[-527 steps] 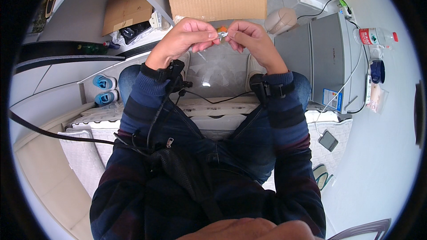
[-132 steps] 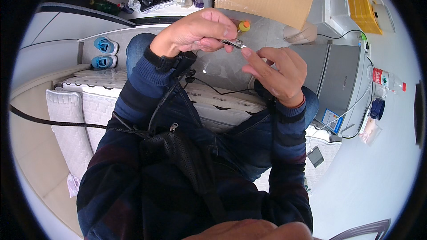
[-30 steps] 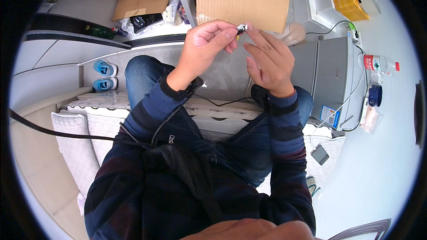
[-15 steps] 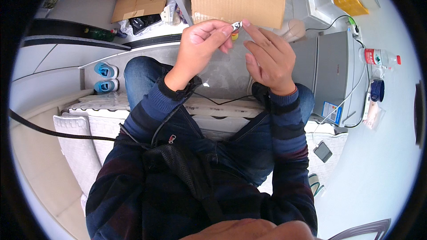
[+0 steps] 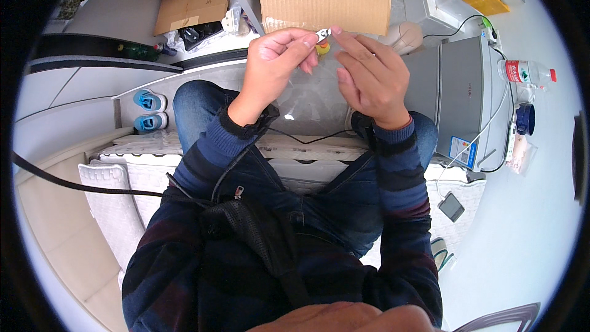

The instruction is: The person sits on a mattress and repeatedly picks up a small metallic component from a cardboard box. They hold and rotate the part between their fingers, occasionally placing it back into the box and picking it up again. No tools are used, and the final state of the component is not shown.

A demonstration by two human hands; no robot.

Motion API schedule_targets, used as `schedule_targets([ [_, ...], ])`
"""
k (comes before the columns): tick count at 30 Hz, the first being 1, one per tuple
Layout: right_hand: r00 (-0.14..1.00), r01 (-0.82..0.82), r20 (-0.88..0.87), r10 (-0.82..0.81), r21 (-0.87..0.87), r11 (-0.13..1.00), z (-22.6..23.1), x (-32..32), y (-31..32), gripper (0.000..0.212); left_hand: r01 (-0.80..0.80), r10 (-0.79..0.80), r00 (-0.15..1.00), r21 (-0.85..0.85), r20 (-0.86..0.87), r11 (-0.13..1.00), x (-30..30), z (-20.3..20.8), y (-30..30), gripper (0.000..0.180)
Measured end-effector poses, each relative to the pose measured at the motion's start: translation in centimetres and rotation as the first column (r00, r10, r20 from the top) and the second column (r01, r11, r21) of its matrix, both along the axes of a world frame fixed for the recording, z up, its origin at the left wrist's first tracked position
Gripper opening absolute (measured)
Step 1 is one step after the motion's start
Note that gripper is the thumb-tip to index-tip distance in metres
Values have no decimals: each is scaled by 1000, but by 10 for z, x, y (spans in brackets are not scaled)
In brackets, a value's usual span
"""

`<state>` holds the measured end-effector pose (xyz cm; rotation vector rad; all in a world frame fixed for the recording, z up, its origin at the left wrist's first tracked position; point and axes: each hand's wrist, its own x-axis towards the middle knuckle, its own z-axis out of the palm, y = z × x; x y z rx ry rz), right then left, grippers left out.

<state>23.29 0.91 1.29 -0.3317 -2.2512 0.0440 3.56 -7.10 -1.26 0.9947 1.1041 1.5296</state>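
Note:
Small silver nail clippers are pinched between the thumb and fingers of my left hand. Their front end meets the tip of a finger of my right hand. That hand holds nothing; one finger points at the clippers while the others are loosely bent and apart. Whether the clippers' jaws are pressed together on the nail is too small to tell. Both hands are raised above the floor, in front of my knees. A small yellow round thing shows just below the clippers, partly covered by my fingers.
Beyond my hands stands an open cardboard box. A grey small fridge is at the right, with a plastic bottle farther right. A phone-like device lies on the white padded surface. Blue shoes sit at the left.
The view has shifted slightly. The clippers remain in my left hand at the right fingertip, with only a slight change of tilt.

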Motion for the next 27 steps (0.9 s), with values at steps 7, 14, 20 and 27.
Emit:
schedule_targets([
  [7,1000,10,5,-10,-26,1000,1,1,-2,12,6,-7,999,2,37,1000,-1,-4,0,24],
  [14,1000,6,10,-6,-24,1000,2,2,-2,12,19,-21,997,18,74,1000,-2,-7,1,22],
  [20,1000,4,8,-4,-22,1000,2,1,-2,13,14,-14,998,-4,64,1000,-3,-6,1,22],
  [27,1000,7,8,-7,-24,1000,3,1,-3,13,12,-11,1000,-58,7,998,-2,-3,2,24],
])
